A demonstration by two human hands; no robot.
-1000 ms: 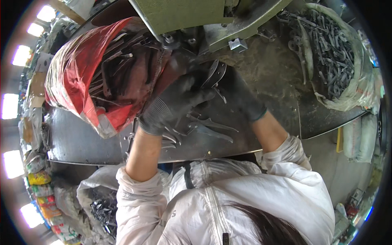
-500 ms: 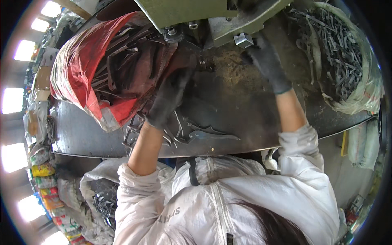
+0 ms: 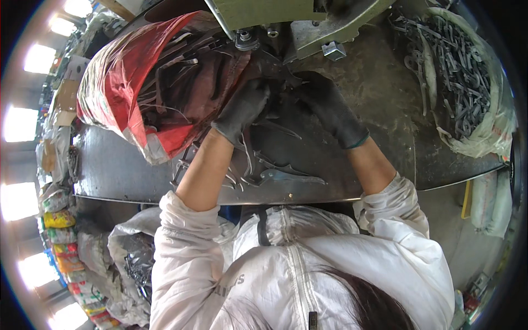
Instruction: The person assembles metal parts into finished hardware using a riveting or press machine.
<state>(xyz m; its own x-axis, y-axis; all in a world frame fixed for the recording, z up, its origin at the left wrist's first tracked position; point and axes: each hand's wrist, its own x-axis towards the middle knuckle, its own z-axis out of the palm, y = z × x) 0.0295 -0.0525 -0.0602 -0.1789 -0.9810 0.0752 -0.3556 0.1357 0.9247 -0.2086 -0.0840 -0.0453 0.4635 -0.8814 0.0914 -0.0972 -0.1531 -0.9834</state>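
Black-gloved left hand (image 3: 245, 107) and right hand (image 3: 324, 104), fingers grasping metal piece (image 3: 278, 88), beneath press (image 3: 286, 16).

Black gloves (image 3: 245, 107), red sack (image 3: 124, 82), white jacket (image 3: 308, 269), grey-green machine (image 3: 275, 11)

The right hand (image 3: 324, 104), which half a second earlier had been stretched up to the grey block (image 3: 334, 50) on the green machine (image 3: 264, 11), came back down and inward. It met the left hand (image 3: 245, 107) just below the machine's head. The left hand had risen from the loose metal blanks (image 3: 275, 173) on the table (image 3: 110, 170), and both gloves closed around a dark piece between them.
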